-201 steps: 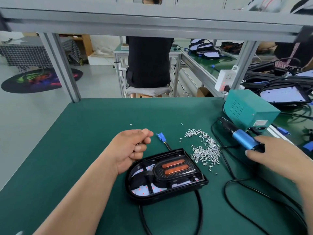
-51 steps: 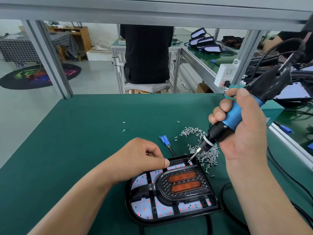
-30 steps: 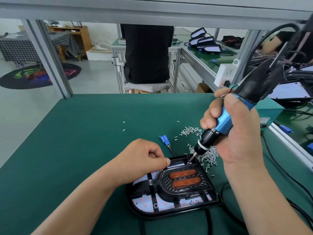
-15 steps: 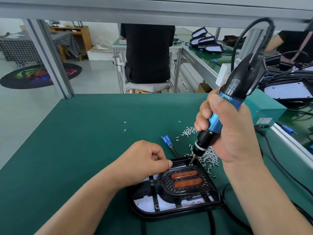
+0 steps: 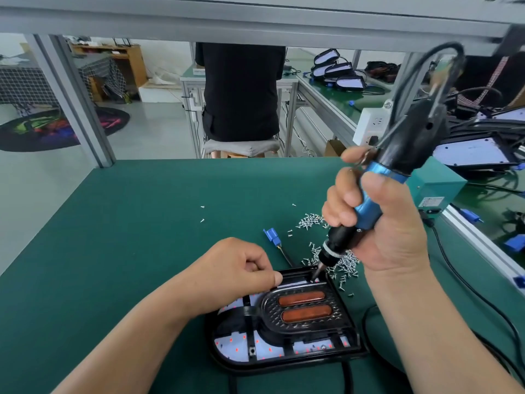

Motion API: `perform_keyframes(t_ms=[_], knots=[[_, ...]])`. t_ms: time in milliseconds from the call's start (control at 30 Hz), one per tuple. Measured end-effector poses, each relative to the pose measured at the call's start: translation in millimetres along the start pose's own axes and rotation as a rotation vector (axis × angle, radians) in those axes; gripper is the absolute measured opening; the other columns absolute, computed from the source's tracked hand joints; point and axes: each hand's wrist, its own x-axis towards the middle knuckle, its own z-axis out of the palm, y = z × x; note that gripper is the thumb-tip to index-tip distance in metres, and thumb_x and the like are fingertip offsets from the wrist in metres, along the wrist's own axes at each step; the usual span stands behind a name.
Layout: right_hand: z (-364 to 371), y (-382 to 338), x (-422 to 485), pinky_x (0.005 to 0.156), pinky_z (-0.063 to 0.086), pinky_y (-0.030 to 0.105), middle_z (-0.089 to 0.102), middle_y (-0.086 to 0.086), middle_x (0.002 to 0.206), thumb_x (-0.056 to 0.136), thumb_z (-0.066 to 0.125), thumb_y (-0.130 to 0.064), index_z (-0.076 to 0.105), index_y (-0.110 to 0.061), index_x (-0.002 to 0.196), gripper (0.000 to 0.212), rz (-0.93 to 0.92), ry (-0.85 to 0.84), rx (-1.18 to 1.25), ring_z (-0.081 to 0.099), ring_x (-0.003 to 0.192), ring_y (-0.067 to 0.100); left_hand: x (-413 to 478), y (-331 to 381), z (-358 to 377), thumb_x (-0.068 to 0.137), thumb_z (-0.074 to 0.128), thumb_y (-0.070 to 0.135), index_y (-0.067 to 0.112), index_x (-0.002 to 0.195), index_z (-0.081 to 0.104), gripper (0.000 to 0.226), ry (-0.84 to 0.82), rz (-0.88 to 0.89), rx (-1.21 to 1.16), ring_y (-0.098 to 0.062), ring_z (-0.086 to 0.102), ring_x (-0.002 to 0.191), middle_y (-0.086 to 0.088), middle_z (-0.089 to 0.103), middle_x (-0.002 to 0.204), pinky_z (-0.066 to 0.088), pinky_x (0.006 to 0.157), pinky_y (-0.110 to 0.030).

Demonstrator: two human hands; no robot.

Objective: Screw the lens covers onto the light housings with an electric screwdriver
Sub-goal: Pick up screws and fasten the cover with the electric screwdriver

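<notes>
A green worktop [image 5: 127, 237] in an assembly shop, with more benches behind. The right grip [image 5: 383, 223] wraps the electric screwdriver [image 5: 409, 143], tilted, its bit down at the far corner of the light housing [image 5: 284, 356], just beyond the lens cover [image 5: 304, 308]. The left grip [image 5: 235, 274], fingers curled, rests at the housing's far edge; whether it holds anything is hidden. A corner screw is likely being driven; the next one calls for the loose screws [image 5: 341, 260] just beside.

blue-and-black screwdriver [image 5: 369, 206], green mat [image 5: 127, 223], black housing [image 5: 227, 359], orange lenses [image 5: 304, 305]
</notes>
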Motion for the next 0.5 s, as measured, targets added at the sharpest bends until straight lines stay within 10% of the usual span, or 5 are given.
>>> perform_keyframes(t_ms=[200,367,500], knots=[[-11.4,-2.9,0.1,0.063,0.041,0.025,0.047,-0.007,0.074,0.101,0.051,-0.027,0.058,-0.021,0.106,0.011,-0.142,0.372,0.221,0.043,0.059,0.008,0.2,4.3,-7.8,0.097,0.070,0.050,0.022,0.089,0.078,0.030,0.024,-0.019,0.007,-0.003,0.049,0.056,0.015,0.060,0.064,0.041,0.054,-0.015],[-7.5,12.1,-0.3,0.064,0.046,0.028,0.049,-0.003,0.077,0.103,0.058,-0.024,0.058,-0.017,0.101,0.008,-0.124,0.578,0.278,0.045,0.062,0.013,12.4,1.6,-18.8,0.105,0.049,0.003,0.002,0.107,0.061,0.012,0.243,-0.330,-1.355,-0.011,0.040,0.058,-0.004,0.051,0.077,0.033,0.043,-0.018],[-5.6,19.4,-1.7,0.064,0.048,0.029,0.051,-0.002,0.076,0.101,0.063,-0.022,0.060,-0.016,0.098,0.007,-0.097,0.626,0.285,0.047,0.061,0.014,12.4,-1.0,-21.4,0.102,0.037,-0.007,0.000,0.119,0.055,0.026,0.228,-0.372,-1.531,-0.007,0.040,0.055,-0.007,0.054,0.081,0.029,0.037,-0.015]])
